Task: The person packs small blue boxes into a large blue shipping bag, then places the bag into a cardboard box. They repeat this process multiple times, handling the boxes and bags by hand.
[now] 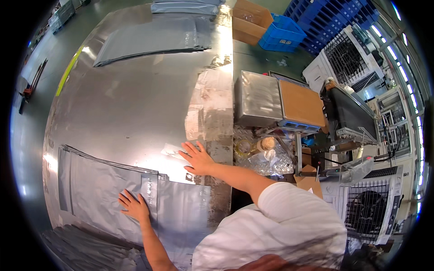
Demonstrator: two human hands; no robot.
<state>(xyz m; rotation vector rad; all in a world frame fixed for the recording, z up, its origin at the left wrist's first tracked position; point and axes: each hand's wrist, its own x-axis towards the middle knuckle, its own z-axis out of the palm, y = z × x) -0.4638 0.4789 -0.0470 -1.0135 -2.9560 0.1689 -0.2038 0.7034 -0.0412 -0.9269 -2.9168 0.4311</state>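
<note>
Grey plastic mailing bags (101, 180) lie in a flat, layered pile at the near end of a metal-topped table (122, 104). My left hand (134, 207) rests on the top bag with its fingers spread. Beyond the pile's far right corner, my right hand (197, 159) is spread over the tabletop, beside a small whitish patch (172, 150). Neither hand holds anything. Another flat stack of grey bags (149, 38) sits at the table's far end, with a thicker folded grey bundle (184, 7) behind it.
Right of the table stand a metal box (258, 99) and a brown-topped unit (302, 104). A black conveyor belt (352, 110) is farther right. A cardboard box (250, 20), a blue crate (281, 35) and blue pallets (332, 18) stand at the far right. Dark grey sheets (86, 250) are heaped near left.
</note>
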